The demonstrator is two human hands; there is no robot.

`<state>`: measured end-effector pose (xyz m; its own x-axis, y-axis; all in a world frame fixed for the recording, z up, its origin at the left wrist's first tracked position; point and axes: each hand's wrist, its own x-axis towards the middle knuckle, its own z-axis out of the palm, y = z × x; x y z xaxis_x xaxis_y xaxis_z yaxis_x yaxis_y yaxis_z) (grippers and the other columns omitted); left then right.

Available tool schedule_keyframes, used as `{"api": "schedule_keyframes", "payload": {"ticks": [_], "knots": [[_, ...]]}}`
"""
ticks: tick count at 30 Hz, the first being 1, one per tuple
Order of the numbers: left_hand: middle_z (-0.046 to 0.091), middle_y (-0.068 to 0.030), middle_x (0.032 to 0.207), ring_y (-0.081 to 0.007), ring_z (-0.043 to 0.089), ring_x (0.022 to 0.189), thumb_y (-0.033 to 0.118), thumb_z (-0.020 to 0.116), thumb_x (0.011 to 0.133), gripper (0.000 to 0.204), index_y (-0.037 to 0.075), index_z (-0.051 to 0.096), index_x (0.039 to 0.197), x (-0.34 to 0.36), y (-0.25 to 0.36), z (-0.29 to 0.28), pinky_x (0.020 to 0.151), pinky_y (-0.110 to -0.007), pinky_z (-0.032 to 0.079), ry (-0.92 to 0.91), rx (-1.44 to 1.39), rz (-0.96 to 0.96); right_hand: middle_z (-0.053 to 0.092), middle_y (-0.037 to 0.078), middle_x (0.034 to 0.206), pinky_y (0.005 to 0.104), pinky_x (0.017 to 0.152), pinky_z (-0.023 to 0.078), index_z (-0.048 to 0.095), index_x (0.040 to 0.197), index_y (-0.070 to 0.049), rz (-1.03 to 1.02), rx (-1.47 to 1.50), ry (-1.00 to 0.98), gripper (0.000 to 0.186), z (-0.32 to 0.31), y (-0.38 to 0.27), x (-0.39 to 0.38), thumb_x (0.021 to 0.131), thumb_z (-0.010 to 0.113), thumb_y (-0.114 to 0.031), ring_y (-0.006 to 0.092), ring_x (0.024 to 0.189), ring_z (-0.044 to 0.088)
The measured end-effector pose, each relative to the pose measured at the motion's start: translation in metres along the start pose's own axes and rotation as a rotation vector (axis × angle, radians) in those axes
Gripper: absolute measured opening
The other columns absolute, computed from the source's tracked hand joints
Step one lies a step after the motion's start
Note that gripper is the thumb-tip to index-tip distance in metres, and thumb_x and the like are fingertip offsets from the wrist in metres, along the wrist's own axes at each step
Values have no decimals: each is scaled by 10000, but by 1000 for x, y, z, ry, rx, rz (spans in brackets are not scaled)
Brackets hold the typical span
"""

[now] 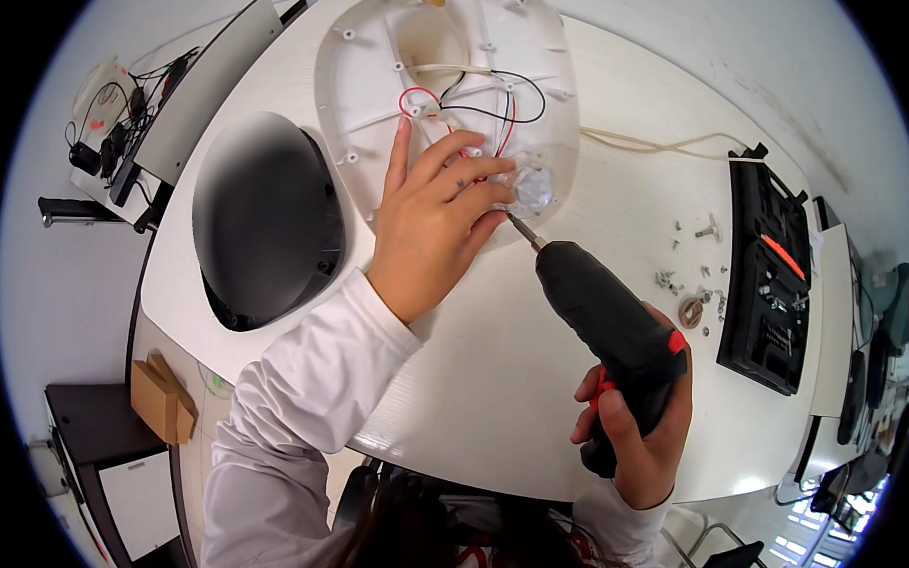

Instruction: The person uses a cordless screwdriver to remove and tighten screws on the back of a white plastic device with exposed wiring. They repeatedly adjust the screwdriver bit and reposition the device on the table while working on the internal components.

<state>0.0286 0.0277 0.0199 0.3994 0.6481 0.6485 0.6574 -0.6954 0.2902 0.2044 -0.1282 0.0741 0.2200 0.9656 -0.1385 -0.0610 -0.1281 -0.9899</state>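
Observation:
A white plastic housing [366, 91] lies with its hollow inner side up, showing screw posts and loose red, black and white wires [520, 114]. My left hand [432, 208] rests over its near part, fingers spread, the thumb and forefinger beside a clear round part [531, 187]. My right hand [650, 431] is wrapped round the grip of a black cordless screwdriver [599, 304] with red buttons. Its metal bit points up and left, and the tip is at the housing's near edge, close to my left thumb. Whatever the tip touches is too small to make out.
A dark, glossy cover [261, 222] lies left of the housing. To the right are scattered screws [665, 279], a tape roll [691, 312] and an open black tool case [765, 285]. A pale cable [660, 143] runs right from the housing. A cardboard box [160, 399] stands beyond the table's left side.

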Motion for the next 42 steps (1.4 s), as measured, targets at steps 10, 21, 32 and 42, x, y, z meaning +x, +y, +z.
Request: {"api": "schedule_keyframes", "payload": {"ticks": [10, 21, 32, 42], "knots": [[628, 77, 1067, -229, 498, 1140, 82, 749, 656, 169, 164, 662, 776, 0, 1, 0, 1070, -573, 175, 12, 19, -4, 565, 136, 840, 239, 520, 477, 286, 1346, -10, 9, 7, 9, 625, -4, -2, 0, 807, 593, -82, 134, 610, 546], [594, 21, 1110, -283, 486, 1123, 99, 755, 629, 195, 164, 644, 775, 1, 16, -12, 1006, -624, 228, 107, 51, 73, 579, 167, 901, 250, 490, 480, 280, 1362, 11, -26, 96, 116, 681, -43, 2, -9, 801, 626, -158, 145, 644, 555], [549, 64, 854, -164, 465, 768, 124, 734, 711, 87, 161, 668, 754, 17, 103, 97, 681, -325, 350, -112, -360, 111, 540, 142, 789, 222, 389, 386, 352, 1278, -30, -310, 51, 654, 589, -109, 3, -26, 843, 620, -324, 141, 434, 478], [586, 48, 821, -176, 485, 813, 156, 729, 725, 67, 171, 715, 789, 27, 109, 129, 711, -316, 378, -186, -362, -153, 545, 164, 822, 240, 413, 412, 353, 1267, -19, -203, 111, 527, 569, -123, 23, -33, 845, 624, -288, 149, 488, 492]]}}
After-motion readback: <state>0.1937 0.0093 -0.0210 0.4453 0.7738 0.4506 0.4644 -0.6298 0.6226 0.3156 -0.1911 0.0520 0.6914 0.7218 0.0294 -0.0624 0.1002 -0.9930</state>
